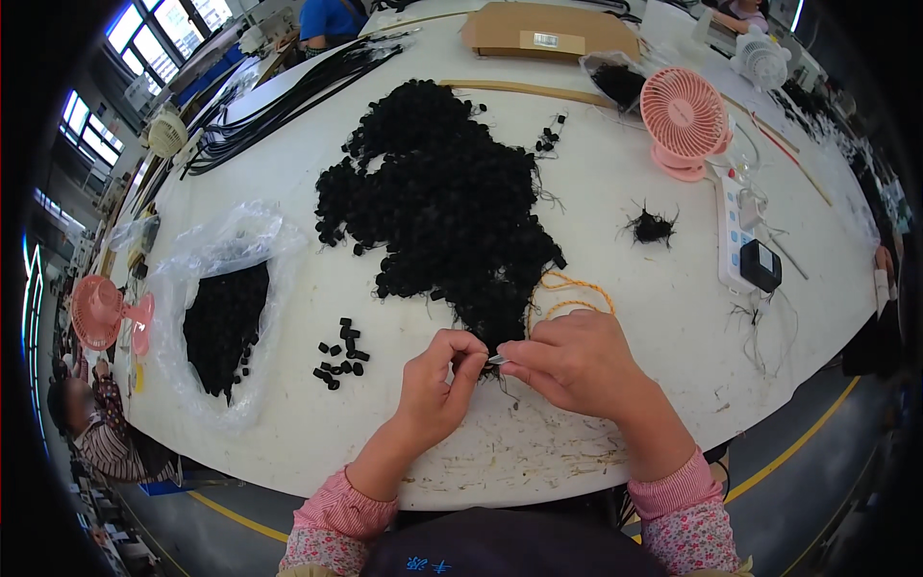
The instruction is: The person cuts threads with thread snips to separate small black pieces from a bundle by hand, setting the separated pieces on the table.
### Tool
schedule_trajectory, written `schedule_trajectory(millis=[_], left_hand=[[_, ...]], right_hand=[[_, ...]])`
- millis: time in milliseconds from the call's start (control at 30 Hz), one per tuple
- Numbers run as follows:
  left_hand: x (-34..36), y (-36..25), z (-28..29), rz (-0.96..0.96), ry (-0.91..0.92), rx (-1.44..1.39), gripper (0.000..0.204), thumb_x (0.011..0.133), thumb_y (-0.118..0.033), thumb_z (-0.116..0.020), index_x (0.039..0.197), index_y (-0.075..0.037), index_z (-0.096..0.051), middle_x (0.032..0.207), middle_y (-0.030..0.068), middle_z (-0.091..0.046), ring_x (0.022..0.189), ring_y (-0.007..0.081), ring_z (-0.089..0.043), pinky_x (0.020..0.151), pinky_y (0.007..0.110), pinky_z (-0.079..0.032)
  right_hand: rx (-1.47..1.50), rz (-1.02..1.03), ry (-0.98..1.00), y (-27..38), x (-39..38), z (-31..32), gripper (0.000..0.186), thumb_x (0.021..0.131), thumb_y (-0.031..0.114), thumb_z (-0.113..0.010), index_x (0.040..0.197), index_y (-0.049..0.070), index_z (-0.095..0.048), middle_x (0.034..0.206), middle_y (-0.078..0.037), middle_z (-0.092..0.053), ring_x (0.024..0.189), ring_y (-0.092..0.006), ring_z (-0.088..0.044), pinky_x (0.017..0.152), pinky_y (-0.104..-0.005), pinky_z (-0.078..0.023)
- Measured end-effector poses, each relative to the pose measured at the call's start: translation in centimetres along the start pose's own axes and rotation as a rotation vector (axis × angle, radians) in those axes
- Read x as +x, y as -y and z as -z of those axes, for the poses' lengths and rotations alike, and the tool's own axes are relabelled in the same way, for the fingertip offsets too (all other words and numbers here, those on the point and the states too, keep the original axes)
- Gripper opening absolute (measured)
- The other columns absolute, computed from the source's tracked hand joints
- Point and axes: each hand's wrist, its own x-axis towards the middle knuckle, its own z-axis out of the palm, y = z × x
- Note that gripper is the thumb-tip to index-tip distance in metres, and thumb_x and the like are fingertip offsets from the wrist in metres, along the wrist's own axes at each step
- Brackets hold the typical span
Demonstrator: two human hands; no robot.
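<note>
My left hand (437, 381) is closed in a pinch at the near tip of a big heap of small black loop-like pieces (447, 197). What its fingertips hold is too small and dark to make out. Opposite it, my right hand (583, 363) grips a small silver-tipped cutting tool (497, 360), mostly hidden by the fingers, its tip close to the left fingertips. A twisted yellow-orange cord (583, 285) loops on the table just beyond the right hand. Left of my hands lies a little group of loose black pieces (341, 356).
A clear plastic bag (260, 236) of black pieces lies at left. To the right are a pink fan (681, 111), a white power strip (733, 236) and a black thread clump (652, 227). Black strips (317, 91) and a cardboard box (548, 31) lie at the back. Other people sit nearby.
</note>
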Motion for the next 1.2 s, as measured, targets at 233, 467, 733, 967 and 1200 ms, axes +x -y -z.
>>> schedule_trajectory(millis=[233, 467, 733, 967, 1200], left_hand=[[0.0, 0.0, 0.0, 0.010, -0.005, -0.015, 0.007, 0.092, 0.001, -0.054, 0.099, 0.001, -0.052, 0.090, 0.0049, -0.061, 0.079, 0.0072, -0.057, 0.072, 0.021, -0.047], [0.1, 0.3, -0.3, 0.097, -0.069, -0.212, 0.006, 0.092, -0.002, -0.056, 0.097, -0.001, -0.053, 0.081, 0.0015, -0.059, 0.068, 0.0052, -0.054, 0.061, 0.020, -0.044], [0.4, -0.3, -0.5, 0.183, 0.003, -0.543, 0.013, 0.095, -0.002, -0.051, 0.108, 0.000, -0.050, 0.091, 0.0064, -0.063, 0.076, 0.0087, -0.060, 0.066, 0.021, -0.049], [0.4, -0.2, 0.1, 0.223, 0.044, -0.611, 0.022, 0.094, -0.002, -0.055, 0.116, 0.001, -0.054, 0.095, 0.0052, -0.063, 0.077, 0.0080, -0.060, 0.068, 0.021, -0.049], [0.2, 0.4, 0.2, 0.169, 0.060, -0.518, 0.015, 0.094, -0.006, -0.057, 0.108, -0.001, -0.057, 0.100, 0.0040, -0.062, 0.078, 0.0070, -0.059, 0.068, 0.020, -0.047]], right_hand=[[0.005, 0.001, 0.007, 0.0, 0.0, -0.1, 0.010, 0.077, 0.025, -0.071, 0.079, 0.017, -0.066, 0.058, 0.001, -0.049, 0.053, -0.0203, -0.055, 0.049, -0.0344, -0.042], [0.381, -0.332, -0.053, 0.9, 0.5, 0.2, 0.018, 0.076, 0.023, -0.073, 0.091, 0.013, -0.067, 0.071, -0.003, -0.063, 0.062, -0.0204, -0.062, 0.055, -0.0307, -0.047], [0.443, -0.296, -0.015, 0.7, -0.2, -1.1, 0.026, 0.070, 0.008, -0.073, 0.095, 0.011, -0.067, 0.075, -0.004, -0.066, 0.064, -0.0178, -0.063, 0.058, -0.0284, -0.049], [0.440, -0.254, -0.055, 0.2, 0.0, -0.6, 0.024, 0.070, 0.006, -0.071, 0.093, 0.011, -0.068, 0.074, -0.004, -0.065, 0.061, -0.0182, -0.063, 0.055, -0.0276, -0.047], [0.488, -0.254, -0.031, 0.3, -0.2, -0.9, 0.025, 0.069, 0.005, -0.072, 0.093, 0.011, -0.068, 0.074, -0.004, -0.065, 0.063, -0.0186, -0.064, 0.055, -0.0274, -0.047]])
